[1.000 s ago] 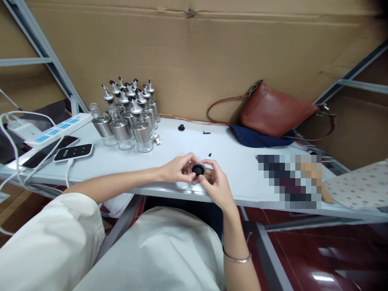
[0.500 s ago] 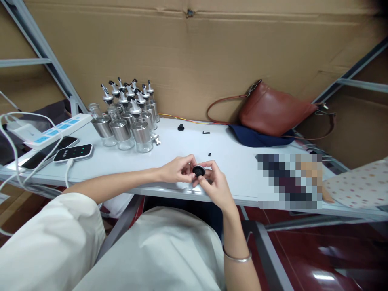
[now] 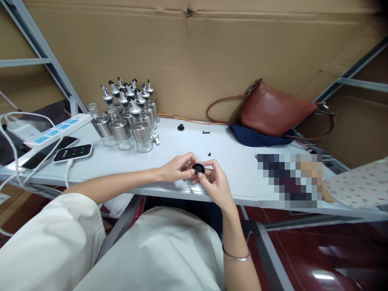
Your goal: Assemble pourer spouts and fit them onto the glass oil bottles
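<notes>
Between both hands, just above the table's front edge, is a round bottle pourer cap [image 3: 199, 168], black inside with a thin silver rim. A small ring-shaped detail shows on its near side. My left hand [image 3: 182, 167] pinches the cap's left edge with the thumb and fingers. On the opposite side, my right hand [image 3: 214, 178] grips it, thumb on the near face and fingers round the rim. Beyond the hands lie a tiny black piece [image 3: 209, 154], a thin black L-shaped piece [image 3: 206, 132] and a black stopper [image 3: 181, 127].
Several glass bottles with steel bands [image 3: 141, 132] stand at left, most with pourers. A loose silver spout [image 3: 156, 140] lies beside them. Further left are a power strip [image 3: 57, 130], a phone [image 3: 45, 155] and a charging device [image 3: 72, 153]. A brown bag [image 3: 273, 109] rests at back right.
The cap has tilted slightly, and a small ring-shaped detail on its near side now shows. The fingers have shifted a little; both hands still hold it in the same place.
</notes>
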A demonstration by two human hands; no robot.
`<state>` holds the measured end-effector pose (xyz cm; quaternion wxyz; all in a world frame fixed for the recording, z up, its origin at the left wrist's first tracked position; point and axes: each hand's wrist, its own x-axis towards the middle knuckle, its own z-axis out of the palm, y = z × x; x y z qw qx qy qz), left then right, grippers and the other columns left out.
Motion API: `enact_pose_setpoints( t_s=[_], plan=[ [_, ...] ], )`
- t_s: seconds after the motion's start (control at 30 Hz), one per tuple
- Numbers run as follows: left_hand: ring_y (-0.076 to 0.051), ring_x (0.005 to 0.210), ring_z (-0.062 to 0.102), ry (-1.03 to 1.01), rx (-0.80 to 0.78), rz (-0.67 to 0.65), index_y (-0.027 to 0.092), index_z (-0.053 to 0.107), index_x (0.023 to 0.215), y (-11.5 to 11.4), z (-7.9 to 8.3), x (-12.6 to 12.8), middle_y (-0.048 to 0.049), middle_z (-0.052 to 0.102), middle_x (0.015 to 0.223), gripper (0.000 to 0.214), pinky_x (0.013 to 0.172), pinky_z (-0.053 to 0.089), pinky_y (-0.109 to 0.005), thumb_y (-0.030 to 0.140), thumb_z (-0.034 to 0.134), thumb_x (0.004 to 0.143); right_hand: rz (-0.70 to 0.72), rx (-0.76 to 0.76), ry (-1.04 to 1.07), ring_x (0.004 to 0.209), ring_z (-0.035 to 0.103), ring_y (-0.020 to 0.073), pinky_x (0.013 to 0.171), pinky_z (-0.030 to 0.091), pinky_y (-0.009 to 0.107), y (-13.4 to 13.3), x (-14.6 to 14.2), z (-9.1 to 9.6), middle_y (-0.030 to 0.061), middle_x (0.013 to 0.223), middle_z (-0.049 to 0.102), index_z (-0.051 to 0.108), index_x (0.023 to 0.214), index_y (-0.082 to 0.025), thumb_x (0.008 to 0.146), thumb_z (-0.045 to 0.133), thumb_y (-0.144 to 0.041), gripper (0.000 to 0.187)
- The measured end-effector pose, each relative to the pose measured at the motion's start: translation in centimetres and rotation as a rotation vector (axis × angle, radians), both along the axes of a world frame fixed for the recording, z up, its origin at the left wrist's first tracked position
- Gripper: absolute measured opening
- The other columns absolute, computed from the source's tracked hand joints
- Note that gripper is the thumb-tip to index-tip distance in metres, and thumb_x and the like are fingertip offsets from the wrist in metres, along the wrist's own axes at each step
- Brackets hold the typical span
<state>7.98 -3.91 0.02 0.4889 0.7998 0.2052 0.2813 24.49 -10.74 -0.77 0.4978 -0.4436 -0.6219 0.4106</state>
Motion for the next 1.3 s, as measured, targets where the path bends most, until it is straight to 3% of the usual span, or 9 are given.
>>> enact_pose_setpoints(
  t_s=[0.2,0.33,0.73,0.93,1.13,1.3],
  plan=[
    [-0.007,0.057,0.052,-0.043,0.125,0.064,0.014,0.049,0.093,0.1,0.1,0.0,0.0008,0.056,0.074,0.023,0.059,0.045,-0.022,0.032,0.053,0.079,-0.128,0.072,-0.005,0.067,0.065,0.0178,0.068,0.049,0.03,0.4,0.3,-0.7,0.0001,0.069,0.066,0.055,0.088,-0.022,0.079,0.059,-0.033,0.015],
    [-0.007,0.06,0.051,-0.049,0.16,0.103,0.013,0.052,0.091,0.0,0.1,0.2,-0.0005,0.056,0.077,0.022,0.06,0.045,-0.022,0.028,0.054,0.075,-0.102,0.068,0.019,0.066,0.064,0.0171,0.068,0.048,0.03,0.5,0.2,-0.8,-0.0006,0.067,0.066,0.055,0.09,-0.022,0.079,0.059,-0.032,0.015],
    [-0.005,0.049,0.043,0.055,0.072,0.117,0.015,0.048,0.081,-0.3,0.3,0.1,0.0061,0.049,0.06,0.019,0.049,0.037,-0.019,0.024,0.056,0.066,-0.073,0.079,-0.116,0.062,0.062,0.0148,0.062,0.045,0.025,0.3,0.2,-0.4,-0.0008,0.066,0.067,0.052,0.086,-0.021,0.076,0.057,-0.024,0.013],
    [-0.005,0.047,0.038,0.049,0.204,0.102,0.016,0.049,0.081,-0.3,0.0,-0.1,0.0074,0.045,0.058,0.017,0.046,0.034,-0.018,0.019,0.057,0.066,-0.083,0.106,-0.144,0.062,0.062,0.0142,0.061,0.046,0.025,0.1,0.0,-0.6,-0.0005,0.069,0.067,0.051,0.086,-0.021,0.073,0.058,-0.019,0.015],
    [-0.008,0.065,0.051,-0.138,0.431,0.158,0.015,0.052,0.092,0.4,-0.3,0.2,-0.0011,0.053,0.082,0.017,0.062,0.046,-0.023,0.021,0.058,0.076,-0.093,0.16,0.037,0.094,0.064,0.018,0.082,0.049,0.032,0.8,0.2,-1.3,0.0039,0.098,0.067,0.048,0.093,-0.024,0.077,0.059,-0.022,0.019],
    [-0.012,0.08,0.054,-0.181,0.449,0.121,0.017,0.052,0.101,0.5,-0.4,0.2,-0.0055,0.053,0.095,0.018,0.069,0.048,-0.024,0.025,0.055,0.085,-0.147,0.218,0.095,0.106,0.059,0.0202,0.085,0.049,0.034,0.9,0.3,-1.3,0.0085,0.11,0.062,0.052,0.093,-0.023,0.077,0.063,-0.024,0.019]
  ],
)
